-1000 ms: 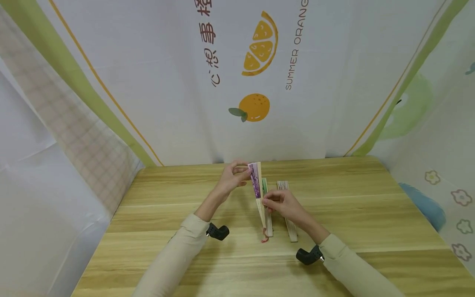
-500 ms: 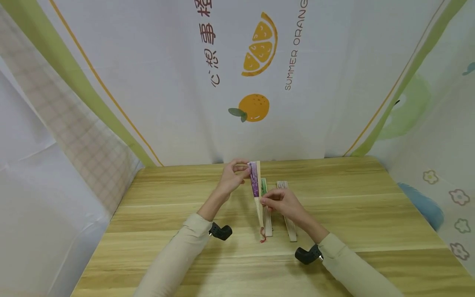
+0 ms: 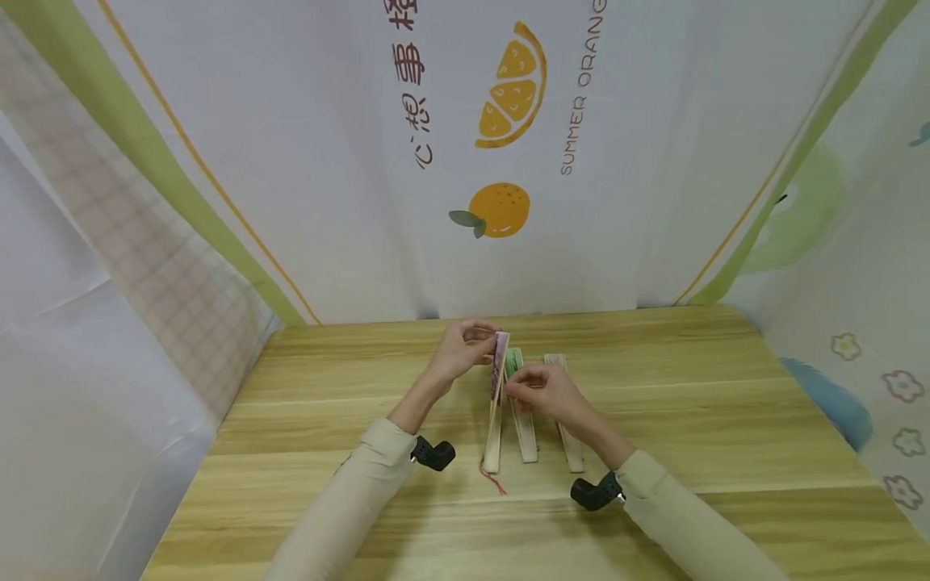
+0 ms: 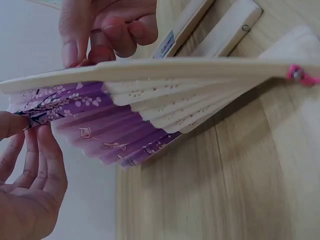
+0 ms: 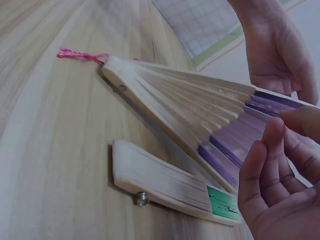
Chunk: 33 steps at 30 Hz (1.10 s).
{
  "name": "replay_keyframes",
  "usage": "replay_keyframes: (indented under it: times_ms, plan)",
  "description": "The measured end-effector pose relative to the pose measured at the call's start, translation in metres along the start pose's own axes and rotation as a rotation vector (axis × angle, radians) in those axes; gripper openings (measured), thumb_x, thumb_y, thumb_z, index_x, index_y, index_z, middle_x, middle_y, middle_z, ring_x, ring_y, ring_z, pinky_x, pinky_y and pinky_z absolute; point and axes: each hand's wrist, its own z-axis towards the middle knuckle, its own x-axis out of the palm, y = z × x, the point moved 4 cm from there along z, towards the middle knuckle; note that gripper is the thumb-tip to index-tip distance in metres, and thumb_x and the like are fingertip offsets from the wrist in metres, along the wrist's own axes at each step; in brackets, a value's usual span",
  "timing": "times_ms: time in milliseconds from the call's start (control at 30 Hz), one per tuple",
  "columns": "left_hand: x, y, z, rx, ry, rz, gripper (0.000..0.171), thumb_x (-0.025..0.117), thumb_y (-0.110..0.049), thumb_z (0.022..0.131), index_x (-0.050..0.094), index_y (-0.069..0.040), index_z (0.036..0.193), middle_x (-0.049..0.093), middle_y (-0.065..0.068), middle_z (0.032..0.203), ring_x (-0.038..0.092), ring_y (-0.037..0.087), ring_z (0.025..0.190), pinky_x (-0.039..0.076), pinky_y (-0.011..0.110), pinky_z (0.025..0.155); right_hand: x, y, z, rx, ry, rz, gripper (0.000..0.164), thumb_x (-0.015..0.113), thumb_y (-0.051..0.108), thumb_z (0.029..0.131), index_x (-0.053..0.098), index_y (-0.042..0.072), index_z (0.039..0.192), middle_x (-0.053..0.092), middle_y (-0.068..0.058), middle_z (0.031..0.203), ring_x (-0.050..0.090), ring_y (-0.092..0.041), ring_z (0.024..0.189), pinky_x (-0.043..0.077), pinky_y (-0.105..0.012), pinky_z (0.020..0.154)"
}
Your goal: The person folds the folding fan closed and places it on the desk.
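A partly spread purple folding fan [image 3: 494, 440], with pale pierced sticks and a pink-red tassel [image 5: 82, 55], is held above the table between both hands. My left hand [image 3: 459, 353] pinches the pleated purple leaf at its far left edge; the pinch is clearest on the left hand [image 4: 32, 190] in the left wrist view. From the other side, my right hand [image 5: 277, 180] pinches the fan by thumb and fingertips at the purple part. Right of it lies a closed green folding fan [image 5: 160, 172] with a metal rivet. Another closed pale fan [image 3: 571, 452] lies further right, partly behind my right hand.
The wooden table [image 3: 327, 516] ends at a hanging cloth [image 3: 349, 266] printed with oranges. A black wrist camera [image 3: 433, 454] sits at my left sleeve, another black wrist camera [image 3: 596, 492] at my right.
The purple fan's tassel end has swung left and nearer to me, and its top has dropped slightly. From the head it now looks narrower, showing more of the green fan. Both hands keep their hold.
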Motion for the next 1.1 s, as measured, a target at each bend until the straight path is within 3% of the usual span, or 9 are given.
replay_keyframes:
  times_ms: [233,533,667,833,1100]
  plan:
    - [-0.005,0.005,-0.004,-0.063,-0.039,-0.018,0.025,0.061,0.001,0.100,0.060,0.007,0.124,0.064,0.021,0.116,0.067,0.023,0.087,0.059,0.037,0.078,-0.005,-0.005,-0.004,0.055,0.008,0.041,0.032,0.065,0.013,0.102,0.062,-0.016,0.113,0.066,-0.028,0.101,0.064,-0.020,0.078,0.058,-0.039,0.077]
    - [-0.010,0.014,-0.005,-0.081,-0.080,-0.058,0.023,0.063,0.005,0.098,0.061,0.007,0.121,0.062,0.020,0.113,0.066,0.021,0.085,0.059,0.034,0.077,-0.002,-0.006,-0.005,0.084,0.034,0.039,0.033,0.066,0.016,0.102,0.064,-0.015,0.113,0.066,-0.025,0.102,0.064,-0.019,0.080,0.058,-0.034,0.076]
    - [-0.011,0.014,-0.006,-0.080,-0.079,-0.050,0.023,0.064,0.005,0.098,0.061,0.007,0.121,0.062,0.020,0.113,0.066,0.020,0.084,0.059,0.035,0.077,0.005,-0.003,-0.005,0.087,0.045,0.009,0.032,0.067,0.019,0.101,0.067,-0.011,0.112,0.066,-0.027,0.106,0.064,-0.021,0.082,0.058,-0.038,0.079]
    - [-0.012,0.014,-0.008,-0.077,-0.073,-0.022,0.024,0.065,0.002,0.098,0.061,0.007,0.121,0.062,0.022,0.114,0.067,0.022,0.084,0.059,0.039,0.079,0.012,-0.001,-0.001,0.069,0.022,-0.019,0.026,0.071,0.020,0.099,0.071,-0.004,0.105,0.067,-0.028,0.098,0.064,-0.023,0.079,0.058,-0.042,0.077]
    - [-0.015,0.021,-0.010,-0.096,-0.055,-0.020,0.024,0.066,0.003,0.098,0.061,0.005,0.121,0.063,0.020,0.113,0.067,0.022,0.087,0.057,0.047,0.084,0.020,-0.003,0.003,0.055,-0.016,-0.034,0.020,0.071,0.015,0.098,0.071,-0.005,0.100,0.068,-0.021,0.087,0.062,-0.019,0.073,0.057,-0.036,0.070]
